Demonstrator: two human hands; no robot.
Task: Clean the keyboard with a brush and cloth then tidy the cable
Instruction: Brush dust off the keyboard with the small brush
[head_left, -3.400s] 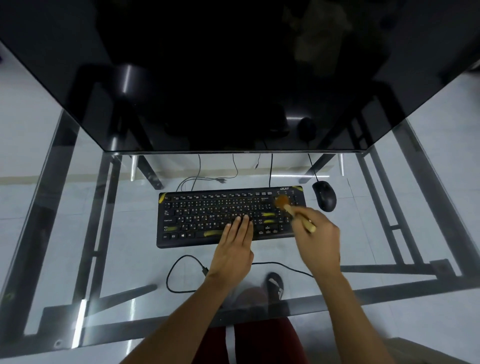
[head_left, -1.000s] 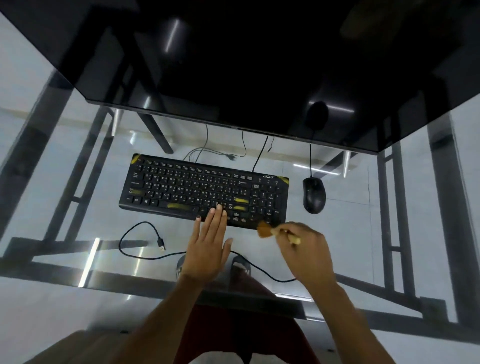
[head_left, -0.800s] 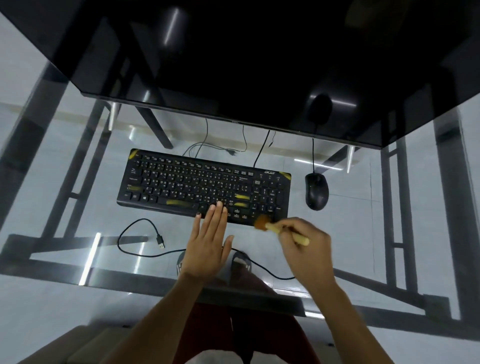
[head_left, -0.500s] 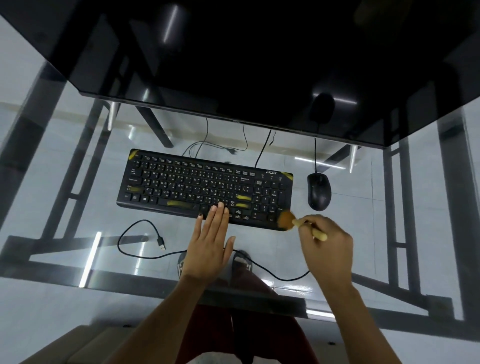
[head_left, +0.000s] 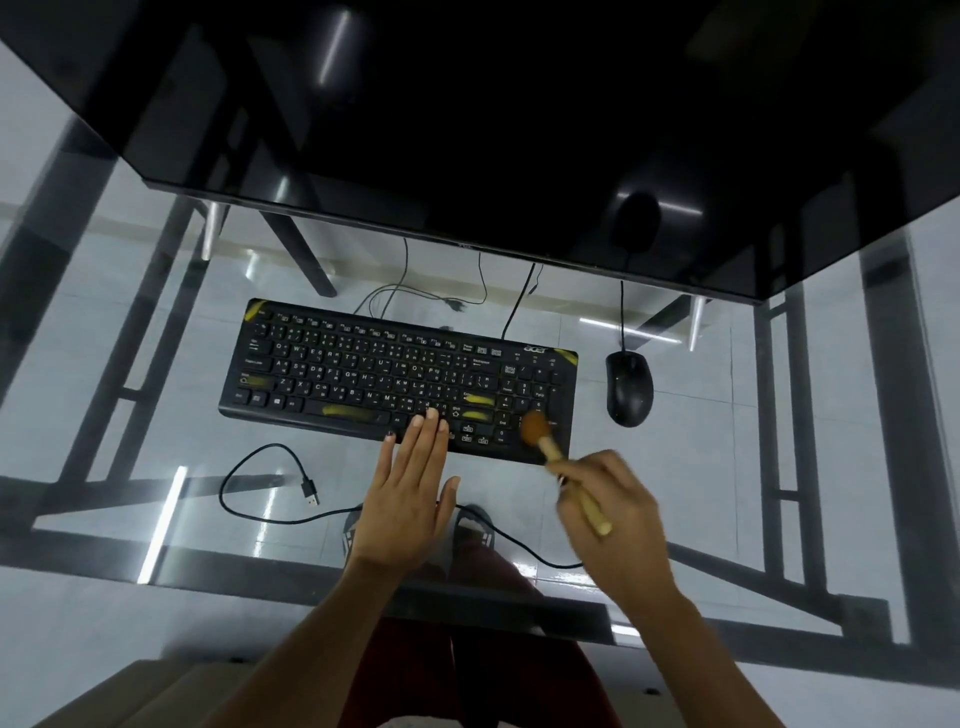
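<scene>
A black keyboard (head_left: 363, 371) with yellow smears lies on the glass desk (head_left: 156, 441). My left hand (head_left: 410, 491) rests flat, fingers together, its tips on the keyboard's front edge. My right hand (head_left: 618, 514) grips a small wooden-handled brush (head_left: 545, 439); the orange bristles touch the number pad near the keyboard's right front corner. The keyboard's black cable (head_left: 260, 488) loops on the glass in front of the keyboard, its USB plug (head_left: 310, 493) lying loose. No cloth is in view.
A black mouse (head_left: 628, 387) sits right of the keyboard. A large dark monitor (head_left: 467, 130) overhangs the back of the desk. Other cables (head_left: 415, 296) trail behind the keyboard. The desk's dark frame bars and my legs show through the glass.
The brush has swept from the keyboard's front edge rightward and up onto the number pad. My left hand has stayed flat at the front edge.
</scene>
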